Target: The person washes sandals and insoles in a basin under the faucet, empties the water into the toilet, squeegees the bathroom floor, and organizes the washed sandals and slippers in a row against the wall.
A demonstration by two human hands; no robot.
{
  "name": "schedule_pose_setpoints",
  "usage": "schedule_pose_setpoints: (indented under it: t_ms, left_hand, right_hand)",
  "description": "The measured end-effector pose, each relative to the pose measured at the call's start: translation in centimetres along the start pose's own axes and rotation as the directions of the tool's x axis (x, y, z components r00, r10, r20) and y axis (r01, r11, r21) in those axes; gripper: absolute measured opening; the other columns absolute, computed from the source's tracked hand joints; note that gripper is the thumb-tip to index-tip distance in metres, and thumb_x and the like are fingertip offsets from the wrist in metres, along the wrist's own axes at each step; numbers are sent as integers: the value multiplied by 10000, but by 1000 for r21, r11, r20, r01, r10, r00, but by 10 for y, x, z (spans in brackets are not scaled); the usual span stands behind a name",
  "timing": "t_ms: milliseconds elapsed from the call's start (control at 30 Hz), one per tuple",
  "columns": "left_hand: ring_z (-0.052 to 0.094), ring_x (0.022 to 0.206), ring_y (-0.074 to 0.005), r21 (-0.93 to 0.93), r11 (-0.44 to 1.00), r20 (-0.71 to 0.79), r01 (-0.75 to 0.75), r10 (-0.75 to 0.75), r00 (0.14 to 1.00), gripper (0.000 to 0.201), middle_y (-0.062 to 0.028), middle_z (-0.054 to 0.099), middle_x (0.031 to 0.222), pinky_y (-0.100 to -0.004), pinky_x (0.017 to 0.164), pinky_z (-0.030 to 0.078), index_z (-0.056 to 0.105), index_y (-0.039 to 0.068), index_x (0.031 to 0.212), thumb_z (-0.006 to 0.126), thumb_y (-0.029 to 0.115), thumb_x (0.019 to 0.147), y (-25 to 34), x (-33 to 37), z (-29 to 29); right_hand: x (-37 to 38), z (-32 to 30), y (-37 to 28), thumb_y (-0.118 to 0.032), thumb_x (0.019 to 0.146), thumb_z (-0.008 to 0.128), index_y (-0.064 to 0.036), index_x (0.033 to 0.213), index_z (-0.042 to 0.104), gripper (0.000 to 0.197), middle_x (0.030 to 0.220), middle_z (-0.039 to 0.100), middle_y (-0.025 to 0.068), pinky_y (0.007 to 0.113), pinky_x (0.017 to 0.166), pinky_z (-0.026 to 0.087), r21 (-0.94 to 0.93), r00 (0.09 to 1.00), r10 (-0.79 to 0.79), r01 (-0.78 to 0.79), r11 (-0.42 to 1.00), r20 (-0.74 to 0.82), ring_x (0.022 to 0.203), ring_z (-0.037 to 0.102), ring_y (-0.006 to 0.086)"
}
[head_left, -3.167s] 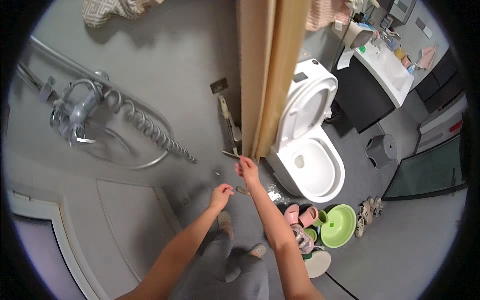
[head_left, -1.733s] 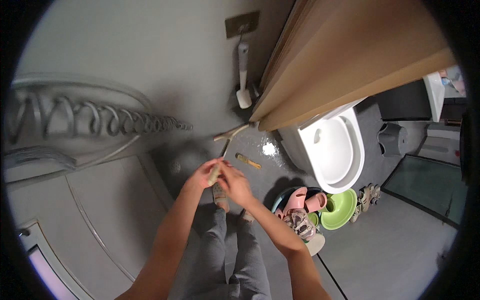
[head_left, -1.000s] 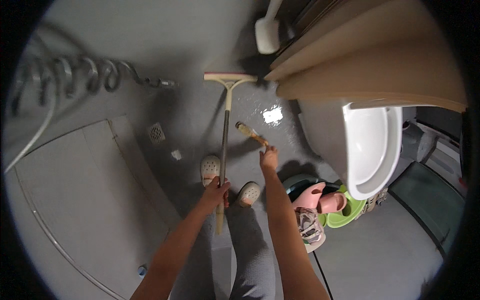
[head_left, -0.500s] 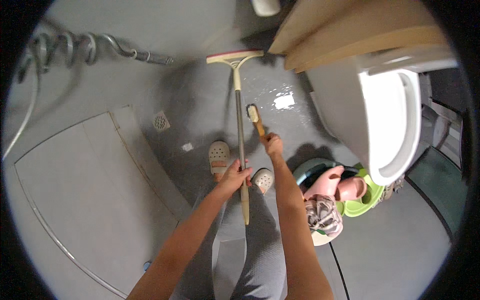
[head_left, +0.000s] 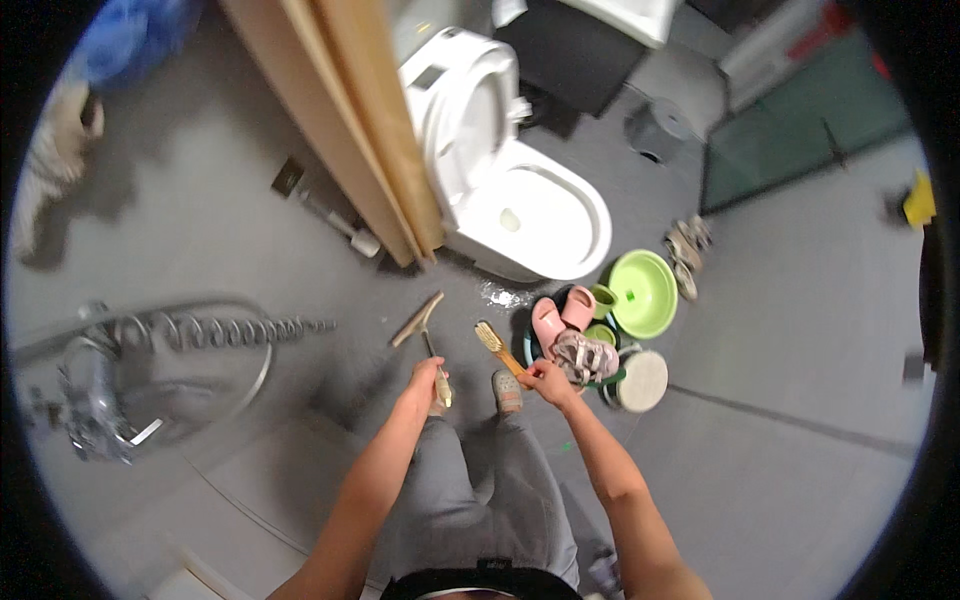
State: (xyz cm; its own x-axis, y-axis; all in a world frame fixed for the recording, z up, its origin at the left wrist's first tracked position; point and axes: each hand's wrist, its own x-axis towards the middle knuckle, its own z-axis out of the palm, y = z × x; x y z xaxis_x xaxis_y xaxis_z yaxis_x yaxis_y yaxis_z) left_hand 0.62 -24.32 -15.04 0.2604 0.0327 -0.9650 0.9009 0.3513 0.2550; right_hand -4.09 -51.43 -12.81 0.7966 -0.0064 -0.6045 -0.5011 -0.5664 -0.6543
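Note:
My left hand (head_left: 428, 376) is wrapped round the handle of a floor squeegee (head_left: 424, 318). The squeegee's pale blade points away from me, over the grey floor left of the toilet. In my right hand (head_left: 546, 381) is a wooden scrubbing brush (head_left: 497, 346), gripped by the end of its handle with the pale bristles turned up. Just beyond that hand, pink clogs (head_left: 562, 316) and a greyish-pink patterned shoe (head_left: 586, 357) are heaped in a basin. A beige clog (head_left: 508, 390) is on my foot beneath the brush.
Ahead stands a white toilet (head_left: 575, 235) with its lid up, beside a wooden door (head_left: 385, 160). To the right are a green basin (head_left: 665, 300), a round pale-topped stool (head_left: 643, 380) and a grey bin (head_left: 658, 130). A coiled hose (head_left: 235, 332) hangs at left. Water glistens near the toilet.
My view has swung to the right and up, bringing the whole toilet and the tap into sight. Both hands keep hold of the squeegee and brush, now farther apart.

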Motion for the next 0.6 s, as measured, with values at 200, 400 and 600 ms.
schedule_pose_setpoints:
  t_ms: [200,400,600]
  left_hand:
    - [418,419,-141,468,875,151,124,-217,964,123,-29,473,571,-301,394,371,452,105,795,514,211,807,9,-52,32]
    - [408,392,-133,817,537,83,210,-470,879,186,-13,447,478,-276,387,344,448,90,652,478,182,811,-45,-102,94]
    - [336,366,-115,991,68,-43,115,-656,753,269,4,391,461,-251,385,301,399,97,617,452,246,834,-143,-171,153]
  right_hand:
    - [-148,-6,40,-171,753,701,-31,703,583,190,664,582,11,241,565,413,407,914,244,-99,908,-323,606,499,81]
    - [-289,43,49,-180,762,695,-36,736,612,168,696,591,-1,228,619,405,787,640,585,50,615,-498,656,504,77]
    - [-394,117,46,-265,786,668,-92,813,620,182,711,559,-43,205,534,354,830,275,802,361,425,-530,606,446,43]
